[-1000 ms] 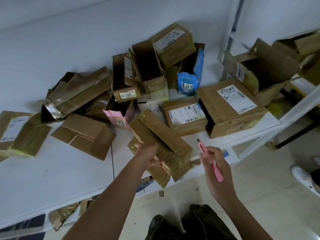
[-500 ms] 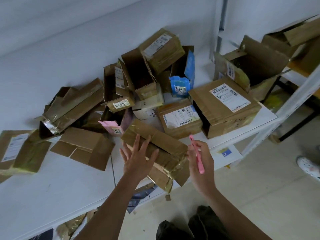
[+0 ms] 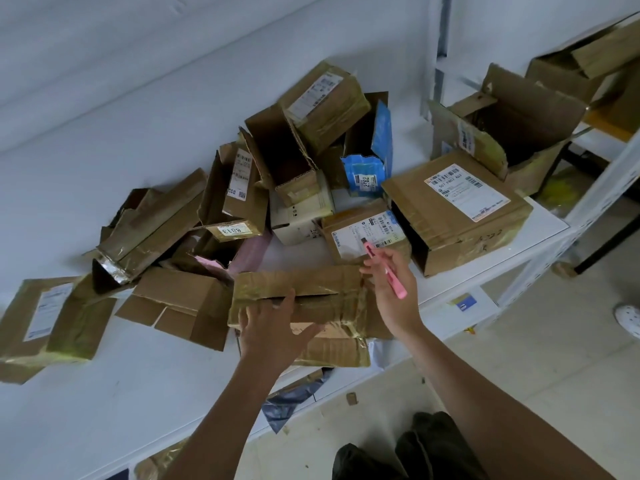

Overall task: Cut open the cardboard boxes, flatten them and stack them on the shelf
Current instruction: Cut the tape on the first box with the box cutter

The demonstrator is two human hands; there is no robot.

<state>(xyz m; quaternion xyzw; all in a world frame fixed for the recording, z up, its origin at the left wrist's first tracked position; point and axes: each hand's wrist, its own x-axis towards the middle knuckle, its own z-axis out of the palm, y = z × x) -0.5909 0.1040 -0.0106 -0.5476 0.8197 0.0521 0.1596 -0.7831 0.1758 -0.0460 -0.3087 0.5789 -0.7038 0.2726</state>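
Note:
A taped brown cardboard box (image 3: pixel 311 289) lies at the front edge of the white shelf (image 3: pixel 138 393), its top seam split open along the middle. My left hand (image 3: pixel 273 334) lies on its near left side with fingers spread, fingertips at the slit. My right hand (image 3: pixel 391 289) holds a pink utility knife (image 3: pixel 384 271) at the box's right end, blade end pointing up and away. A pile of several other cardboard boxes (image 3: pixel 294 161) fills the shelf behind, some torn open, some sealed with labels.
A large labelled box (image 3: pixel 457 213) sits at the right end of the shelf. Partly flattened boxes (image 3: pixel 52 323) lie at the left. A second rack (image 3: pixel 606 188) with open boxes stands to the right. Someone's white shoe (image 3: pixel 628 320) is on the floor.
The box has been turned from diagonal to lie level along the shelf edge, slit side up. My left hand slid to its near left side; my right hand moved up with the knife.

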